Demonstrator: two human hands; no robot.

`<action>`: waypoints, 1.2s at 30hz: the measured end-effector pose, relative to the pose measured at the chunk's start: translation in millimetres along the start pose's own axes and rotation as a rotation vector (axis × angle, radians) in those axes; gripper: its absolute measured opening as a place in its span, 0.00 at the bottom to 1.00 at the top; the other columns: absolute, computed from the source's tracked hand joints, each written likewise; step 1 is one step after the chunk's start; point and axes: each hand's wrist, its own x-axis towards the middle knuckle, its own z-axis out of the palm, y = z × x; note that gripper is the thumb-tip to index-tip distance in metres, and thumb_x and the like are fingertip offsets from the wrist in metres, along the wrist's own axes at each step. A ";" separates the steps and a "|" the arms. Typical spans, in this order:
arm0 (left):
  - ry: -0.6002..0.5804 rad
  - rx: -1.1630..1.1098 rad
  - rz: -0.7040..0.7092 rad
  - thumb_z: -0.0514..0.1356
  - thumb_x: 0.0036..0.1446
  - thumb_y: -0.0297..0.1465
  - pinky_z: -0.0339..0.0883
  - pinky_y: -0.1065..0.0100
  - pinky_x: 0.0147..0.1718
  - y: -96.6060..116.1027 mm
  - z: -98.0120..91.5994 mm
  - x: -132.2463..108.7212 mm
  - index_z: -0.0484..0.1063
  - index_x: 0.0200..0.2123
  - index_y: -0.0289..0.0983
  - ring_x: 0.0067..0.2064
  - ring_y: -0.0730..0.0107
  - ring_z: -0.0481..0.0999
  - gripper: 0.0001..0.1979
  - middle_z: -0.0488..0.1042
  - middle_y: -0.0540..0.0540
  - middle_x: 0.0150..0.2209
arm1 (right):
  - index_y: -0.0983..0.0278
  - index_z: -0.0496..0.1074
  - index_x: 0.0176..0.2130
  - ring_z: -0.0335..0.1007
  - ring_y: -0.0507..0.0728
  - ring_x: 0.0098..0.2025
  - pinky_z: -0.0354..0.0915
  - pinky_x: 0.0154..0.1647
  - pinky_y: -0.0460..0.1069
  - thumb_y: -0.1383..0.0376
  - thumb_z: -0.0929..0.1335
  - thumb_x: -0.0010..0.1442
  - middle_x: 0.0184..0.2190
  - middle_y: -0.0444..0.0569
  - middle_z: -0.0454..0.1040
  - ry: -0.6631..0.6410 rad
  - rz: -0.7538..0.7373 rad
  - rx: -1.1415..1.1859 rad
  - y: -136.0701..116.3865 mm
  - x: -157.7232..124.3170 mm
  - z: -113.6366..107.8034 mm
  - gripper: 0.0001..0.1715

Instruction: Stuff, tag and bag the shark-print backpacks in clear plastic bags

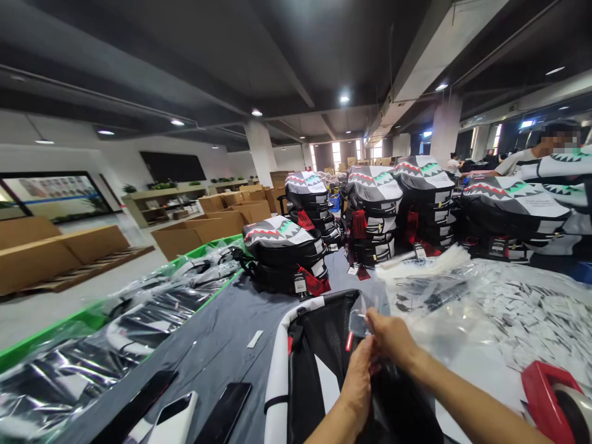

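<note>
A black-and-white backpack lies on the table right in front of me, its black mesh panel and straps facing up. Over its upper right part my right hand pinches a clear plastic bag, and the thin film bunches at my fingertips. My left hand is closed on the plastic just below, close against the right hand. Beside the left fingers a small red-and-white label shows. The bag's lower part is hard to make out against the black fabric.
Stacked backpacks stand along the table's far side. Clear plastic bags and a red tape dispenser lie to the right. Phones rest at front left. A green-edged bin holds bagged backpacks. A co-worker is at far right.
</note>
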 end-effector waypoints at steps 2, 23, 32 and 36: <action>0.154 -0.209 -0.075 0.64 0.37 0.68 0.69 0.62 0.40 8.6 4.5 -7.1 0.79 0.45 0.35 0.47 0.53 0.79 0.46 0.81 0.37 0.47 | 0.61 0.70 0.46 0.80 0.60 0.34 0.56 0.27 0.47 0.68 0.63 0.68 0.33 0.52 0.81 -0.047 -0.012 0.070 -25.6 -5.3 5.2 0.09; 0.498 1.062 0.818 0.57 0.65 0.50 0.72 0.54 0.46 16.9 -99.1 -89.7 0.78 0.47 0.39 0.43 0.55 0.79 0.22 0.80 0.41 0.41 | 0.59 0.57 0.33 0.64 0.54 0.32 0.60 0.35 0.48 0.50 0.54 0.69 0.29 0.43 0.66 -0.004 0.094 0.965 -89.9 -43.8 23.2 0.19; 0.533 1.019 1.091 0.52 0.70 0.33 0.76 0.64 0.41 64.3 -82.7 -66.2 0.78 0.53 0.38 0.39 0.61 0.81 0.17 0.80 0.42 0.38 | 0.60 0.73 0.37 0.70 0.56 0.30 0.56 0.29 0.49 0.68 0.58 0.69 0.31 0.50 0.74 0.499 0.021 -0.031 -25.9 -58.2 -22.3 0.17; 0.543 1.046 1.079 0.51 0.68 0.31 0.75 0.60 0.47 58.2 -88.5 -66.4 0.77 0.56 0.40 0.41 0.59 0.81 0.20 0.80 0.41 0.40 | 0.58 0.73 0.38 0.75 0.60 0.37 0.68 0.33 0.49 0.53 0.60 0.70 0.37 0.51 0.77 0.459 0.191 0.284 12.4 -81.8 -42.8 0.18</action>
